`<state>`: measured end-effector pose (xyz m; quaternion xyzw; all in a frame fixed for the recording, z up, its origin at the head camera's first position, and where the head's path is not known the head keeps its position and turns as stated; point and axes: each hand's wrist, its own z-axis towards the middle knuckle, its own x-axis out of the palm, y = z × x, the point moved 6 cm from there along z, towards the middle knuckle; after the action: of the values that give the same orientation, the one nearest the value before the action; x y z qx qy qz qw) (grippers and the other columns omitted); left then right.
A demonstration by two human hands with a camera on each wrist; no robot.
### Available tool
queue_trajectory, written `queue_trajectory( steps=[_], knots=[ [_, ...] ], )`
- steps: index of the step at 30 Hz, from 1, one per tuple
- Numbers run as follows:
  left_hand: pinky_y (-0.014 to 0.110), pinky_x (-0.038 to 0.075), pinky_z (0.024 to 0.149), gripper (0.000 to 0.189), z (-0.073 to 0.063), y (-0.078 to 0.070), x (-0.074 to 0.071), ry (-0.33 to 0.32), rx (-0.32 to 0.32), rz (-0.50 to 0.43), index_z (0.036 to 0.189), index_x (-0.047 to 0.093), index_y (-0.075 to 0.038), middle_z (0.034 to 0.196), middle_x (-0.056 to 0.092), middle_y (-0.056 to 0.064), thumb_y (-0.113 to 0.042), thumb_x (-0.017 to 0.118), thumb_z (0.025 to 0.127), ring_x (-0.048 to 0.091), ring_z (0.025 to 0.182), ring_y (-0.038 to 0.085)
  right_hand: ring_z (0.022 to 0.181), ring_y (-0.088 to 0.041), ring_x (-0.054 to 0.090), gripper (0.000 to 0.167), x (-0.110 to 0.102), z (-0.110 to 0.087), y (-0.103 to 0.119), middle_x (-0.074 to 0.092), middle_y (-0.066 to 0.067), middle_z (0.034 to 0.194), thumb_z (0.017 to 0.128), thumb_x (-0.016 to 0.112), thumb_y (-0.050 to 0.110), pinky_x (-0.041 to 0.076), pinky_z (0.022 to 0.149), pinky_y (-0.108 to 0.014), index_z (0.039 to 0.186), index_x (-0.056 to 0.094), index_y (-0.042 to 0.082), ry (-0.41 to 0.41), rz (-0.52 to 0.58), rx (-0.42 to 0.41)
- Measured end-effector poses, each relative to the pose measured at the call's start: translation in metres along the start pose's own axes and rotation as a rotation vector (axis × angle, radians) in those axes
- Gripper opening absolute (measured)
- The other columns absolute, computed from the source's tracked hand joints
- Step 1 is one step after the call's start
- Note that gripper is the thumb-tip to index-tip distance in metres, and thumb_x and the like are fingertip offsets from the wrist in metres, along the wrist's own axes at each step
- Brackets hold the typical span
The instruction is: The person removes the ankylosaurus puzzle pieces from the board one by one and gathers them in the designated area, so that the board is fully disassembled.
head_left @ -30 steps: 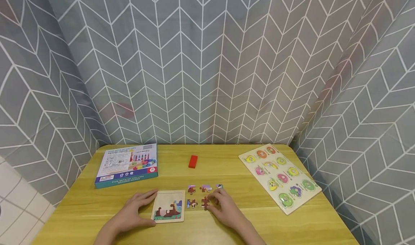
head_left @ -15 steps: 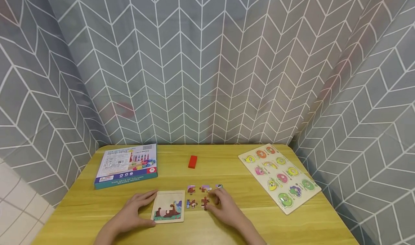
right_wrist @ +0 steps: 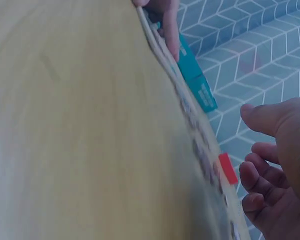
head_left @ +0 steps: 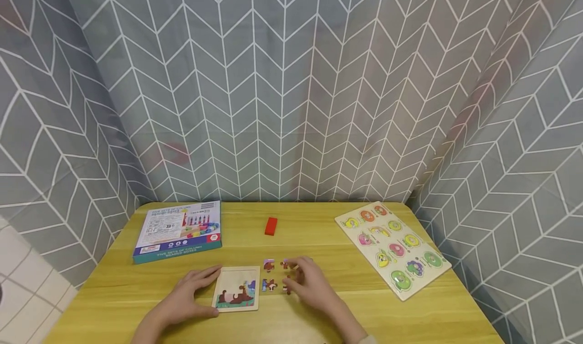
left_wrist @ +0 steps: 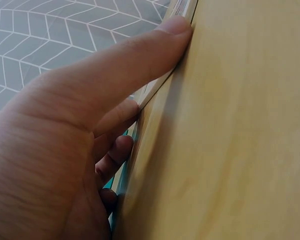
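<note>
My left hand (head_left: 184,296) rests at the left side of a small square puzzle tray (head_left: 227,279), index finger by its upper left corner and thumb by the lower left. A partly filled animal picture shows in the tray's lower part. In the left wrist view, the outstretched thumb (left_wrist: 140,52) lies along the tray's edge. Over loose jigsaw pieces (head_left: 269,285) to the tray's right hovers my right hand (head_left: 316,286), thumb and fingers apart and partly hiding the right-hand pieces. Nothing is between the fingers in the right wrist view, where the hand (right_wrist: 290,165) shows at the right.
A bead-set box (head_left: 177,232) lies at the table's back left. A red block (head_left: 271,226) is at the back middle. On the right sits a slanted board of fruit pictures (head_left: 396,250). A patterned curtain (head_left: 282,91) hangs behind the table (head_left: 291,324).
My right hand has shifted slightly up and lifted, its fingertips now covering more of the upper middle and right pieces. The left hand and tray stay put.
</note>
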<state>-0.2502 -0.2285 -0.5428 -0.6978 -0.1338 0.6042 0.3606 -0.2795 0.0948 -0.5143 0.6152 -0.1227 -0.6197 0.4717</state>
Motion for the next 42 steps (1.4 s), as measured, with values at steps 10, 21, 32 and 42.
queue_trajectory(
  steps=[10,21,32,42],
  knots=[
    [0.073,0.034,0.111,0.099,-0.001,-0.002,-0.001,0.0,0.006,-0.011,0.158,0.053,-0.014,0.165,0.047,0.007,-0.056,0.09,0.076,0.041,0.14,0.043,0.085,-0.006,0.052,0.039,0.032,0.018,0.031,0.064,-0.01,0.123,0.1,0.076,0.021,0.049,0.074,-0.02,0.133,0.067,0.001,0.061,0.102,-0.032],
    [0.072,0.038,0.107,0.098,-0.001,-0.002,0.0,-0.01,0.017,0.007,0.157,0.054,-0.016,0.163,0.049,0.008,-0.056,0.091,0.075,0.044,0.138,0.043,0.092,-0.005,0.05,0.041,0.067,0.027,0.046,0.06,0.0,0.122,0.099,0.077,0.03,0.047,0.077,-0.022,0.133,0.071,0.006,0.118,0.035,-0.015],
    [0.071,0.038,0.109,0.1,0.001,-0.002,-0.002,-0.017,0.021,0.007,0.157,0.054,-0.015,0.164,0.048,0.007,-0.057,0.091,0.075,0.044,0.138,0.04,0.098,-0.003,0.046,0.034,0.074,0.024,0.049,0.053,0.007,0.107,0.095,0.082,0.033,0.047,0.084,-0.019,0.12,0.078,0.012,0.081,-0.228,-0.129],
    [0.071,0.038,0.109,0.099,0.001,0.0,-0.001,-0.01,0.013,0.005,0.157,0.054,-0.015,0.163,0.049,0.006,-0.057,0.09,0.075,0.044,0.137,0.039,0.102,-0.005,0.042,0.03,0.076,0.023,0.046,0.053,0.01,0.106,0.094,0.083,0.033,0.045,0.086,-0.022,0.118,0.079,0.015,0.084,-0.267,-0.107]
  ],
)
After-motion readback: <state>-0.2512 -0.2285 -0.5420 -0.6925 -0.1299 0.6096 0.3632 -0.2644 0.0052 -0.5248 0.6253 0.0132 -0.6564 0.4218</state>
